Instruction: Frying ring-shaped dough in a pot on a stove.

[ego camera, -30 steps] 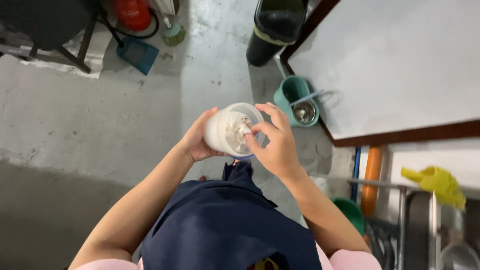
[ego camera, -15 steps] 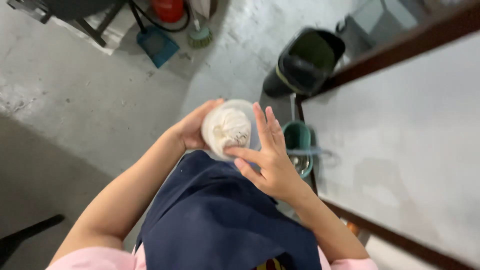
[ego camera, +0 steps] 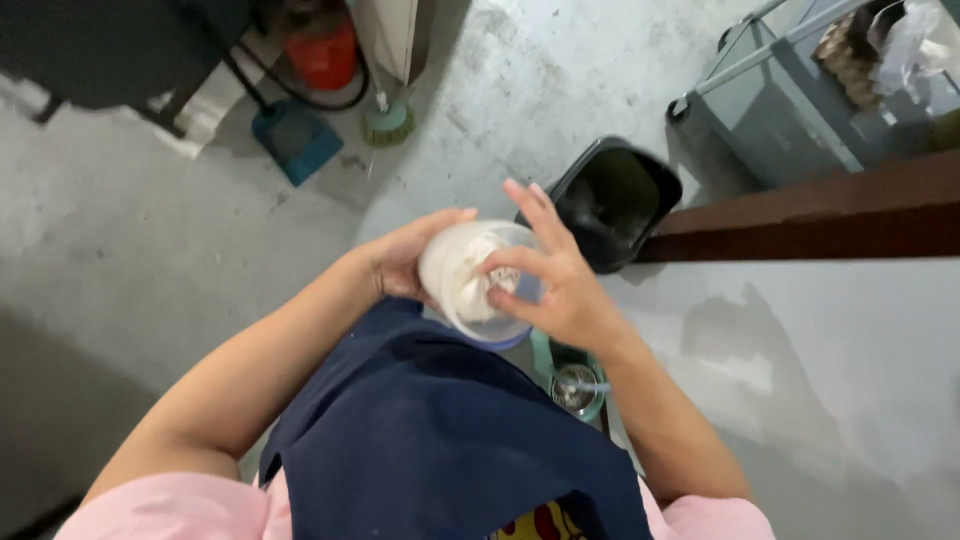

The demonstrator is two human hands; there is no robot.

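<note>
Two bare hands meet around a clear plastic tub (ego camera: 478,285) held in the air in front of the person's dark blue apron (ego camera: 440,440), above the grey concrete floor (ego camera: 150,260). The left hand (ego camera: 405,262) cups the tub's left wall, fingers wrapped behind it and thumb lying along the rim. The right hand (ego camera: 555,285) reaches into the tub's open mouth from the right: thumb and forefinger pinch a wad of white material (ego camera: 475,275) inside, while the other fingers are spread and raised above the rim. Whether that white wad is cloth or paper cannot be told.

Just beyond the right hand's fingertips, down on the floor, stands a black bin (ego camera: 618,200) with its mouth open. Its right side sits against the brown wooden edge (ego camera: 800,225) of a pale grey worktop (ego camera: 820,380), which fills the lower right. Below the right wrist, near the worktop's left edge, a small green bucket (ego camera: 575,385) rests on the floor with a metal cup inside. Along the top edge lie a blue dustpan (ego camera: 295,140), a green round brush (ego camera: 388,122) and a red container (ego camera: 322,50); a grey crate (ego camera: 790,100) occupies the top right corner.
</note>
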